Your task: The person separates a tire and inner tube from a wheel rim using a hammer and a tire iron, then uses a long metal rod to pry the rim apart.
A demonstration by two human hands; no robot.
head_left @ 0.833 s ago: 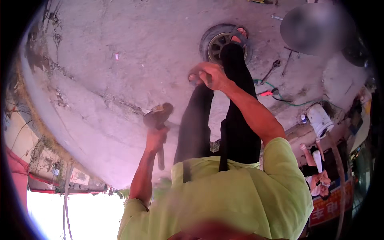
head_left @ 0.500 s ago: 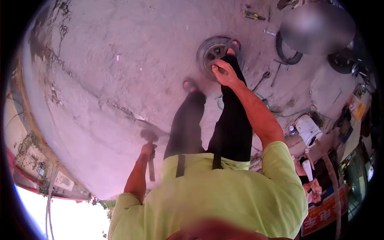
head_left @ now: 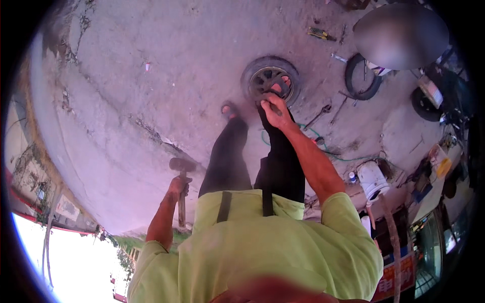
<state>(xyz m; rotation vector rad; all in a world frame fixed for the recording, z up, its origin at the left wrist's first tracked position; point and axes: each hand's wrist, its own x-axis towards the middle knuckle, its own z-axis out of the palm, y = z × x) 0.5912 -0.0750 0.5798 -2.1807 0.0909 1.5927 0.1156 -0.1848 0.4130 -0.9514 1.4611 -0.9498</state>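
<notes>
our right hand (head_left: 275, 110) reaches far down in front of us and rests on the near rim of the small wheel (head_left: 271, 81) that lies flat on the concrete ground (head_left: 151, 76). the fingers are bent over the tyre edge, but we cannot tell if they really clamp it or only press on it. our left hand (head_left: 178, 188) is clenched around the handle of the hammer (head_left: 182, 189), on the left side of our legs. the handle stands almost upright in the picture, with the dark head on the far end.

the wheel lies to the far right from the hammer, well apart, with our black trouser legs between them. so the right hand is much nearer to the wheel, and the hammer must travel across to the right to meet it.

compared with the earlier picture, the hammer is now held lower and more at our side, and the right hand has moved from above the legs down onto the wheel. a loose tyre (head_left: 362, 77), a spanner (head_left: 318, 116) and a white bucket (head_left: 372, 179) lie on the right.
</notes>
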